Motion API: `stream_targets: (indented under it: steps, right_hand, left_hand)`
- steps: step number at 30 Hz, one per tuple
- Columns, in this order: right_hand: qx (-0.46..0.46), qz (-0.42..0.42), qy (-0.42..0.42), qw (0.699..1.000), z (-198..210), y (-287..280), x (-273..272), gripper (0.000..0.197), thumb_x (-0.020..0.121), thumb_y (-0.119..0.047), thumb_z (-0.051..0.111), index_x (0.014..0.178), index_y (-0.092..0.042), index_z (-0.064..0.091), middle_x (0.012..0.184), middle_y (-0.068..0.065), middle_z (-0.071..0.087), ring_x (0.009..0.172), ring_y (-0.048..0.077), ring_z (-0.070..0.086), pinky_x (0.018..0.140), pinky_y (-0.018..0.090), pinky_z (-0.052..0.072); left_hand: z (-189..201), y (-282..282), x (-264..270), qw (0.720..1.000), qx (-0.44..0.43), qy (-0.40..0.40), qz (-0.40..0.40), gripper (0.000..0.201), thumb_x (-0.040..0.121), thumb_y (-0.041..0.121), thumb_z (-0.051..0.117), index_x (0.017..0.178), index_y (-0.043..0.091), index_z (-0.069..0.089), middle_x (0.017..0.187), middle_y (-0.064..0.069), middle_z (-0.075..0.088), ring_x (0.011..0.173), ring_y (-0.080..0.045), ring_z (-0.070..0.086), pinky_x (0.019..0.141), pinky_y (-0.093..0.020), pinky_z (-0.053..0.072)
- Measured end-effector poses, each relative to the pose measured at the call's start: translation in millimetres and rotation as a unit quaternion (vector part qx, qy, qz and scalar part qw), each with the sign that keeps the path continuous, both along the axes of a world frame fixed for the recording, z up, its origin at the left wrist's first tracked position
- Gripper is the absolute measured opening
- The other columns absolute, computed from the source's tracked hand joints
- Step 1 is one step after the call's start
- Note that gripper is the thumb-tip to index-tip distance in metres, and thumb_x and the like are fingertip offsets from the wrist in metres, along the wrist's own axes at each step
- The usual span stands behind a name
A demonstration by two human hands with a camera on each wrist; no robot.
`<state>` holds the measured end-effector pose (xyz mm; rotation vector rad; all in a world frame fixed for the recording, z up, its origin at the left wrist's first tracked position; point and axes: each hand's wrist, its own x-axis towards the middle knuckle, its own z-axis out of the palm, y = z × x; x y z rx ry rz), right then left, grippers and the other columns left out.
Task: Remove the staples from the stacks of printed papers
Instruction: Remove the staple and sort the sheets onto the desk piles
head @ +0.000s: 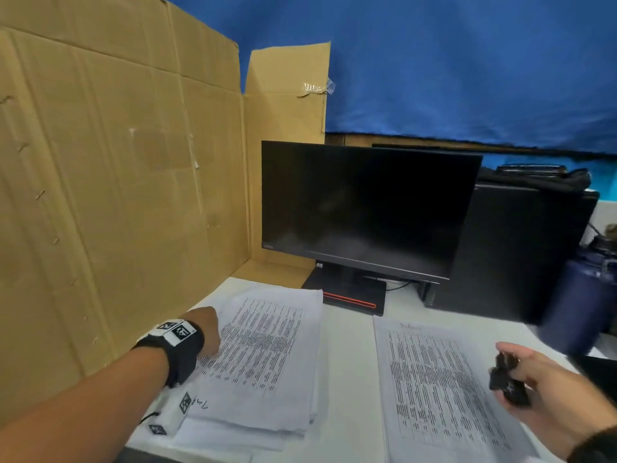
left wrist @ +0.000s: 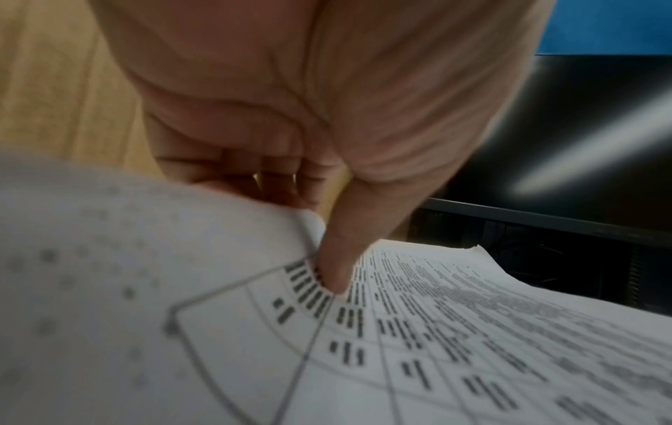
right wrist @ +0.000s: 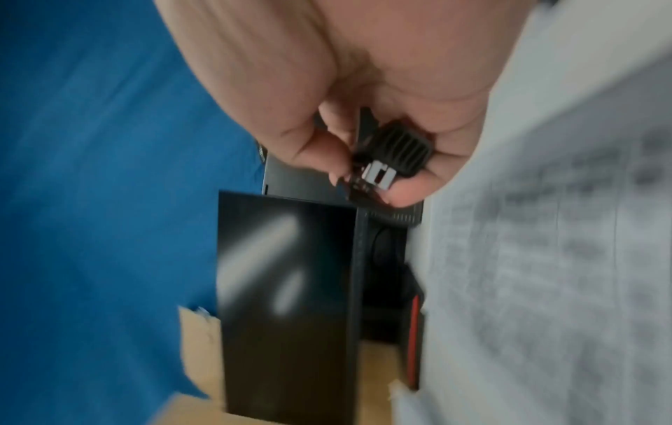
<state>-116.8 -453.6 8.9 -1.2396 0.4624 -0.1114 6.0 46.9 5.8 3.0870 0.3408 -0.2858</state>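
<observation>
Head view: left hand [head: 208, 332] pinches left paper stack [head: 267, 349], right hand [head: 547, 385] grips staple remover [head: 507, 379].

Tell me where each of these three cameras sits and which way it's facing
Head: on the person's head, looking forward and down at the white desk; both forearms show.
Left wrist: along the left hand, whose thumb and fingers pinch a lifted printed sheet.
Right wrist: along the right hand, which grips a black plastic staple remover.
Shared: the black computer monitor shows in all three views.
</observation>
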Motion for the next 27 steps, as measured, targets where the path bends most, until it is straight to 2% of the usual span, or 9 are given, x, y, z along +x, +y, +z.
stream_targets:
  steps: [3, 5, 9, 13, 16, 19, 21, 24, 27]
  right_hand:
    - [0.182, 0.014, 0.018, 0.983, 10, 32, -18, 0.032, 0.068, 0.000, 0.047, 0.095, -0.014, 0.057, 0.092, 0.010, 0.060, 0.082, 0.028, 0.059, 0.056, 0.034, 0.050]
    - [0.195, 0.050, 0.030, 0.979, 10, 55, -27, 0.011, 0.078, -0.011, 0.056, 0.089, -0.011, 0.055, 0.081, 0.008, 0.056, 0.071, 0.027, 0.056, 0.055, 0.034, 0.042]
    - [0.116, 0.085, 0.054, 0.988, -3, 94, -33, 0.006, 0.086, -0.014, 0.064, 0.090, -0.013, 0.060, 0.066, 0.005, 0.051, 0.046, 0.023, 0.052, 0.045, 0.025, 0.042]
    - [0.003, 0.104, 0.030, 0.994, -22, 122, -23, 0.018, 0.085, -0.008, 0.070, 0.099, 0.000, 0.063, 0.053, 0.006, 0.045, 0.036, 0.017, 0.037, 0.045, 0.019, 0.030]
    - [-0.108, 0.149, 0.037, 0.982, -27, 145, -12, 0.028, 0.085, -0.026, 0.078, 0.097, -0.002, 0.067, 0.077, 0.010, 0.068, 0.032, 0.011, 0.040, 0.036, 0.017, 0.028]
    - [-0.207, 0.216, 0.045, 0.953, -30, 162, 2, 0.045, 0.082, -0.037, 0.080, 0.080, -0.002, 0.051, 0.067, 0.004, 0.054, 0.034, 0.009, 0.039, 0.039, 0.017, 0.029]
    - [-0.237, 0.242, 0.052, 0.939, -30, 170, 10, 0.040, 0.082, -0.035, 0.079, 0.078, -0.010, 0.048, 0.055, 0.002, 0.041, 0.034, 0.013, 0.042, 0.039, 0.017, 0.026]
    - [-0.274, 0.272, 0.066, 0.920, -29, 178, 14, 0.028, 0.087, -0.030, 0.073, 0.078, -0.009, 0.057, 0.048, 0.000, 0.052, 0.033, 0.013, 0.046, 0.039, 0.017, 0.031]
    - [-0.338, 0.266, 0.063, 0.901, -33, 183, 10, 0.026, 0.087, -0.030, 0.070, 0.085, -0.007, 0.058, 0.065, 0.010, 0.060, 0.033, 0.013, 0.049, 0.039, 0.017, 0.034]
  left_hand:
    - [5, 3, -7, 0.998, -0.038, -0.043, -0.006, 0.006, 0.091, 0.012, 0.056, 0.096, 0.015, 0.060, 0.100, 0.000, 0.066, 0.092, -0.022, 0.062, 0.078, -0.029, 0.050]
    - [7, 6, -14, 0.985, -0.138, -0.105, 0.005, 0.010, 0.093, 0.009, 0.052, 0.088, 0.018, 0.053, 0.091, 0.000, 0.060, 0.085, -0.021, 0.056, 0.072, -0.028, 0.044]
    - [11, 1, -50, 0.915, -0.333, -0.225, -0.013, 0.019, 0.095, 0.003, 0.052, 0.083, 0.017, 0.055, 0.082, -0.002, 0.062, 0.068, -0.017, 0.053, 0.060, -0.028, 0.042]
    - [18, -19, -89, 0.829, -0.485, -0.276, -0.046, 0.016, 0.097, 0.001, 0.061, 0.098, 0.013, 0.051, 0.081, 0.004, 0.055, 0.059, -0.012, 0.049, 0.057, -0.027, 0.044]
    - [14, -31, -102, 0.788, -0.580, -0.205, -0.016, 0.041, 0.095, -0.003, 0.065, 0.123, 0.021, 0.047, 0.088, -0.004, 0.068, 0.065, -0.013, 0.068, 0.062, -0.029, 0.056]
    - [0, -34, -92, 0.849, -0.510, -0.138, -0.004, 0.066, 0.090, 0.010, 0.075, 0.143, 0.025, 0.038, 0.120, -0.011, 0.066, 0.102, -0.028, 0.070, 0.090, -0.044, 0.058]
    - [-4, -34, -80, 0.905, -0.411, -0.107, -0.007, 0.079, 0.088, 0.023, 0.077, 0.153, 0.020, 0.032, 0.143, -0.010, 0.051, 0.124, -0.027, 0.058, 0.103, -0.037, 0.048]
    - [-6, -33, -64, 0.930, -0.365, -0.047, 0.027, 0.095, 0.085, 0.041, 0.075, 0.158, 0.012, 0.022, 0.149, -0.010, 0.050, 0.123, -0.024, 0.058, 0.103, -0.032, 0.047]
    - [-7, -32, -50, 0.940, -0.332, -0.034, 0.066, 0.086, 0.090, 0.040, 0.070, 0.154, 0.003, 0.027, 0.142, -0.012, 0.057, 0.120, -0.027, 0.060, 0.104, -0.035, 0.049]
